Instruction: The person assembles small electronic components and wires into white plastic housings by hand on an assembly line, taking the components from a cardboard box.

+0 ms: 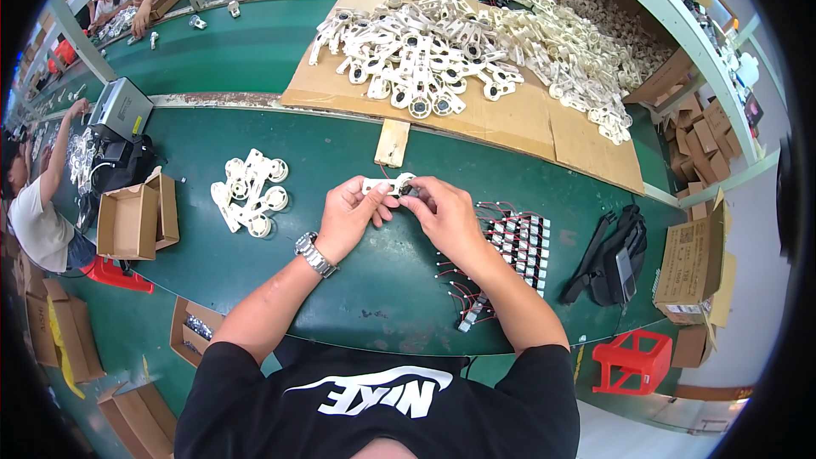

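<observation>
Between both hands, above the green table, is a white plastic housing (380, 187) with a long narrow body and a round end. My left hand (347, 214) grips its left part between thumb and fingers. At the round end, my right hand (444, 208) pinches closed around a small dark part, mostly hidden by the fingers. A short red wire shows above the housing. Several similar white housings (252, 190) lie grouped left of my hands. To the right, partly behind my right forearm, small white-and-black components (520, 246) with red wires lie in rows.
Beyond my hands, a big heap of white housings (425, 47) covers a cardboard sheet (510, 132); a wooden block (392, 144) juts out below it. An open cardboard box (127, 223) sits left, a black bag (614, 259) right. Other people work at the far side and left.
</observation>
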Demonstrator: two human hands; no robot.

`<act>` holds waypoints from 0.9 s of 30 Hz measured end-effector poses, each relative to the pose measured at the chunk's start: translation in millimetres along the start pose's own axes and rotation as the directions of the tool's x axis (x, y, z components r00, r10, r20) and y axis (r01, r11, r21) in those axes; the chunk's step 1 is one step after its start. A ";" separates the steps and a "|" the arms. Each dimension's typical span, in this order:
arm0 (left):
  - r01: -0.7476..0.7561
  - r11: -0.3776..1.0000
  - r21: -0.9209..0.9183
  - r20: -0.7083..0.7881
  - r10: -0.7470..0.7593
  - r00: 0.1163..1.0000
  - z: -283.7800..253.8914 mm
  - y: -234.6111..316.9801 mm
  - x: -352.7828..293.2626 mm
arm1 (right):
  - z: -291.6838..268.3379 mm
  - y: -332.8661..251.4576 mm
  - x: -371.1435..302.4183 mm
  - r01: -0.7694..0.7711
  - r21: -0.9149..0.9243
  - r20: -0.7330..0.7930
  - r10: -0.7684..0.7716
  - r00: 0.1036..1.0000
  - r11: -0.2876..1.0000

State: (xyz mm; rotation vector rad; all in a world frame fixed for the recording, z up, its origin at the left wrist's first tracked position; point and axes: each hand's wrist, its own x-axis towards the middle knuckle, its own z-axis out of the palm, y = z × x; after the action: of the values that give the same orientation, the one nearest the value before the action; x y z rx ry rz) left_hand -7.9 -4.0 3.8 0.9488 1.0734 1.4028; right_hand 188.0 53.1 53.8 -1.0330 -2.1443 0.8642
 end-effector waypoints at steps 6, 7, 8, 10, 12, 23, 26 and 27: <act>-0.002 0.998 0.061 0.007 0.001 1.000 3.5 -0.5 -2.1 | -12.3 -4.1 2.5 0.053 -0.132 0.044 -0.048 0.998 0.990; -0.001 0.998 0.057 0.006 0.001 1.000 2.9 -1.1 -2.0 | -12.7 -3.6 2.5 0.072 -0.124 0.056 -0.065 0.996 0.990; -0.001 0.999 0.052 0.005 0.001 1.000 2.4 -1.7 -1.9 | -10.9 -0.9 1.7 0.073 -0.125 0.055 -0.066 0.996 0.989; -0.002 0.998 0.063 0.001 0.002 1.000 1.1 -2.8 -1.3 | -4.9 3.4 -0.9 0.115 -0.199 -0.012 -0.120 0.993 0.973; -0.003 0.997 0.073 -0.004 0.003 1.000 0.8 -2.7 -1.0 | -2.0 -1.6 -4.0 0.156 -0.268 -0.018 -0.167 0.986 0.951; 0.025 0.999 0.023 -0.011 -0.025 1.000 0.6 -0.8 -1.2 | 1.7 -6.4 -2.4 0.277 -0.163 -0.009 -0.283 0.959 0.947; 0.009 1.000 0.013 -0.006 -0.009 1.000 -0.5 -0.6 -1.2 | 3.3 -5.2 -2.8 0.266 -0.097 -0.033 -0.270 0.962 0.959; 0.009 1.000 0.011 -0.009 -0.009 1.000 -0.8 0.0 -1.4 | 3.2 -4.2 -3.2 0.243 -0.107 -0.011 -0.246 0.969 0.964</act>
State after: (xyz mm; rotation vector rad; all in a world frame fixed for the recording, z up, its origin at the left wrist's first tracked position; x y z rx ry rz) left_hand -8.5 -5.5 3.6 0.9455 1.0921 1.3957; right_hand 185.5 47.4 54.2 -0.8003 -2.2578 0.6248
